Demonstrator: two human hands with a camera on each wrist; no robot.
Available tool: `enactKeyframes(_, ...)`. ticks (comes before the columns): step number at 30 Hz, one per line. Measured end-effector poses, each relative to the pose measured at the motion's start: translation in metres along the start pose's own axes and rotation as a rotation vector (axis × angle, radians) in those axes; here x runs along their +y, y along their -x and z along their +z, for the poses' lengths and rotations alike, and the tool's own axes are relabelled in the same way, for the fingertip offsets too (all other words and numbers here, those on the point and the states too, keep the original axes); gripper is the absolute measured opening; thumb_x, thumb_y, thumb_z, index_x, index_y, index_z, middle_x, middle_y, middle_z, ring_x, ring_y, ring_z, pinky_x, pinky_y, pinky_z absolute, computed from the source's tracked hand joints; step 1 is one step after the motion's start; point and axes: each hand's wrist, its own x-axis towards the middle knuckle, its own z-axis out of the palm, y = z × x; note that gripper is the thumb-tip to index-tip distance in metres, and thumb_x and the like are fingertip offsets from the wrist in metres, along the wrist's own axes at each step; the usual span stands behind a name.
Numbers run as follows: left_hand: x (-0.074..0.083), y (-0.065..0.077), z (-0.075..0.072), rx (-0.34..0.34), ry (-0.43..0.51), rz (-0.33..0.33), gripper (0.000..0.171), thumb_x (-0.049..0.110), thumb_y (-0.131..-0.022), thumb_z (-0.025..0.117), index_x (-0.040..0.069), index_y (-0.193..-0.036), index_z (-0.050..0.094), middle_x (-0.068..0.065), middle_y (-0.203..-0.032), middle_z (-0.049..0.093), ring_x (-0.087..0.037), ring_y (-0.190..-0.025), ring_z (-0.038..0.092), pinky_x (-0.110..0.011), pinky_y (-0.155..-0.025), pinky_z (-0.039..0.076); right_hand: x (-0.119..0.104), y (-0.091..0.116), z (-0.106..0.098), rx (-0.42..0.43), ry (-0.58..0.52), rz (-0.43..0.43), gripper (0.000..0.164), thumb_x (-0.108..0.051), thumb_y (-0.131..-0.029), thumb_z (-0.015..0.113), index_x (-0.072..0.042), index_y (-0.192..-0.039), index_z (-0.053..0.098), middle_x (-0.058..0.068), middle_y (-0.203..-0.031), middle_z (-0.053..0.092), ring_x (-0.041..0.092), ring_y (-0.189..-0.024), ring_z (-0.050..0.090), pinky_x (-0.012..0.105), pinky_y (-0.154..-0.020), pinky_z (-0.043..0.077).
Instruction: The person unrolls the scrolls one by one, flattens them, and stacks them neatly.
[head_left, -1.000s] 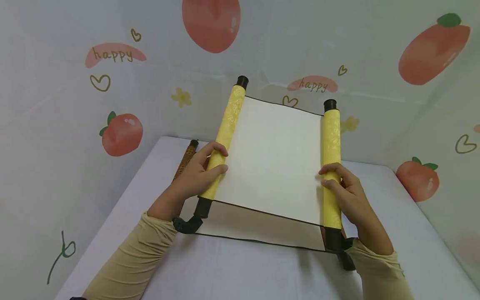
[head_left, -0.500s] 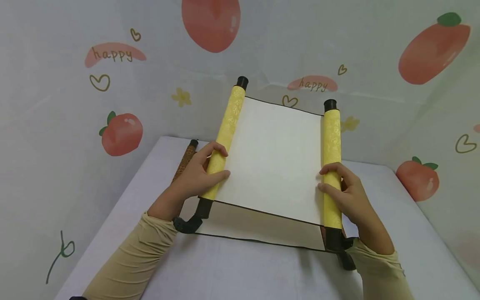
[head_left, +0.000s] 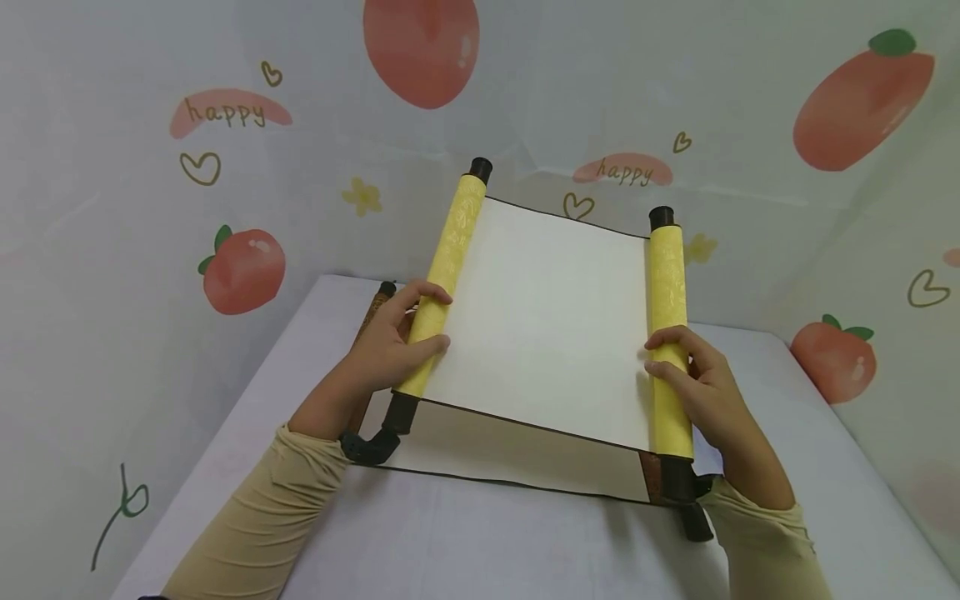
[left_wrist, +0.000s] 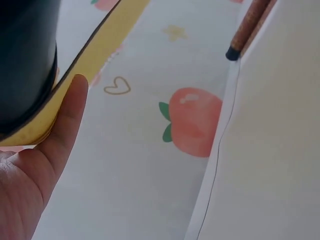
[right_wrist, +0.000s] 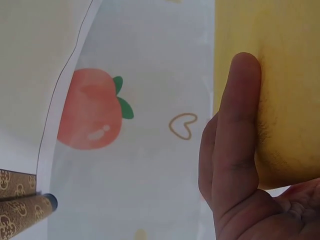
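A scroll with yellow patterned rollers, black end knobs and blank white paper [head_left: 551, 325] is held raised and tilted, partly unrolled. My left hand [head_left: 382, 346] grips its left roller, thumb on the near side and fingers curling over from behind. On the other side my right hand [head_left: 705, 379] grips the right roller the same way. In the left wrist view, the left hand [left_wrist: 55, 145] lies along the yellow roller beside a black knob [left_wrist: 25, 60]. The right wrist view has the right hand's fingers [right_wrist: 237, 125] against the yellow roller [right_wrist: 290, 100].
Beneath lies a second scroll, spread on the white table [head_left: 480, 542], its pale paper [head_left: 517, 454] partly covered. Its brown patterned roller [right_wrist: 25, 215] ends in a dark knob. Behind the table hangs a white backdrop [head_left: 90, 250] printed with red fruit and hearts.
The yellow rollers have moved slightly apart, the left one leftward and the right one rightward. Both thumbs have shifted a little on the rollers. The lower scroll stays in place.
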Motion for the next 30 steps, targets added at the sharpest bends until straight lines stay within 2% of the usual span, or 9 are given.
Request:
enactKeyframes(8,0.001,0.000,0.002,-0.005,0.031,-0.019,0.056,-0.004,-0.086,0.080,0.014,-0.134,0.055,-0.012,-0.140,0.045,-0.034,-0.106,0.068,-0.041,-0.072,0.064,-0.002,0.001,0.000,-0.006,0.027,0.013,0.028,-0.008,-0.100,0.068,-0.006,-0.125,0.057,0.010,-0.128,0.046,0.019,-0.083,0.063,0.032,-0.062,0.057)
enactKeyframes(12,0.000,0.000,-0.001,-0.012,0.053,-0.005,0.057,-0.009,-0.087,0.076,0.010,-0.135,0.053,-0.015,-0.143,0.045,-0.035,-0.112,0.065,-0.039,-0.075,0.063,-0.002,0.001,-0.002,-0.013,0.034,0.018,0.029,-0.007,-0.098,0.068,-0.006,-0.124,0.056,0.011,-0.127,0.046,0.020,-0.080,0.063,0.033,-0.062,0.057)
enactKeyframes(16,0.002,-0.001,-0.006,-0.008,0.054,0.005,0.055,-0.010,-0.091,0.070,0.008,-0.138,0.048,-0.020,-0.146,0.044,-0.036,-0.118,0.062,-0.036,-0.078,0.063,-0.003,0.001,-0.009,-0.006,0.042,0.036,0.026,-0.007,-0.100,0.064,-0.008,-0.126,0.056,0.009,-0.130,0.045,0.020,-0.087,0.062,0.033,-0.064,0.058)
enactKeyframes(19,0.003,-0.001,-0.010,-0.007,0.040,-0.015,0.054,-0.007,-0.096,0.067,0.012,-0.141,0.045,-0.019,-0.147,0.045,-0.036,-0.120,0.062,-0.035,-0.079,0.062,-0.004,0.001,-0.014,0.024,0.053,0.050,0.025,-0.007,-0.102,0.057,-0.008,-0.127,0.058,0.008,-0.135,0.043,0.021,-0.096,0.058,0.031,-0.067,0.057)
enactKeyframes(23,0.002,-0.003,-0.011,-0.028,0.023,-0.028,0.051,-0.002,-0.099,0.064,0.014,-0.144,0.043,-0.019,-0.149,0.043,-0.036,-0.121,0.062,-0.036,-0.080,0.061,-0.003,0.001,-0.017,0.056,0.067,0.052,0.025,-0.005,-0.103,0.051,-0.006,-0.126,0.060,0.008,-0.137,0.044,0.022,-0.100,0.054,0.029,-0.069,0.055)
enactKeyframes(26,0.001,-0.002,-0.010,-0.035,0.022,-0.023,0.051,-0.002,-0.099,0.064,0.014,-0.143,0.044,-0.018,-0.152,0.041,-0.036,-0.122,0.062,-0.036,-0.080,0.061,-0.001,0.001,-0.016,0.059,0.063,0.053,0.023,-0.007,-0.104,0.053,-0.007,-0.126,0.060,0.007,-0.136,0.044,0.020,-0.102,0.054,0.029,-0.070,0.055)
enactKeyframes(30,0.001,-0.001,-0.008,-0.027,0.050,-0.019,0.055,-0.006,-0.095,0.066,0.013,-0.142,0.045,-0.018,-0.151,0.041,-0.037,-0.120,0.063,-0.037,-0.079,0.062,0.001,0.001,-0.015,0.059,0.066,0.059,0.023,-0.012,-0.104,0.062,-0.008,-0.126,0.059,0.004,-0.132,0.045,0.018,-0.100,0.056,0.030,-0.069,0.056)
